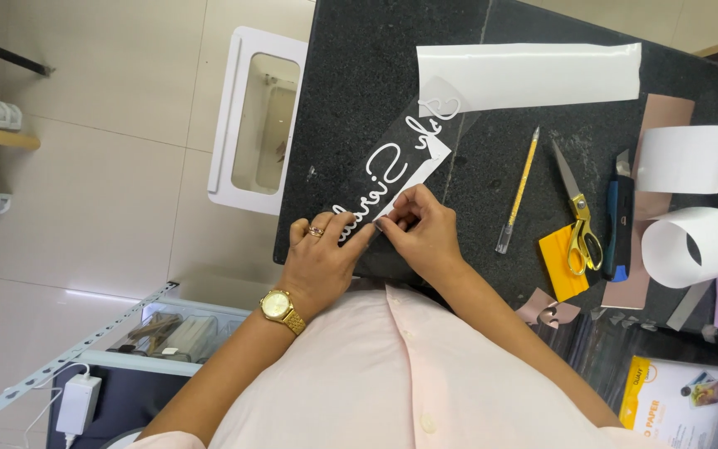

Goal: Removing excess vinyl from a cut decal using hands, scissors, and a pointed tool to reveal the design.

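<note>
Both hands, left hand [319,258] and right hand [419,226], have fingers pinched on the near end of a thin, floppy clear transfer strip [392,170] with white vinyl lettering, probably best gripped at its corner.

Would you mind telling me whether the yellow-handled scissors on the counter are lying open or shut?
Shut: the scissors lie flat on the black counter, blades together in a single point, handles resting over a yellow card.

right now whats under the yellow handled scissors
Under the scissors, the handles lie on a yellow-orange squeegee card; the blades rest on the dark countertop. The part of the card beneath the handles is hidden.
</note>
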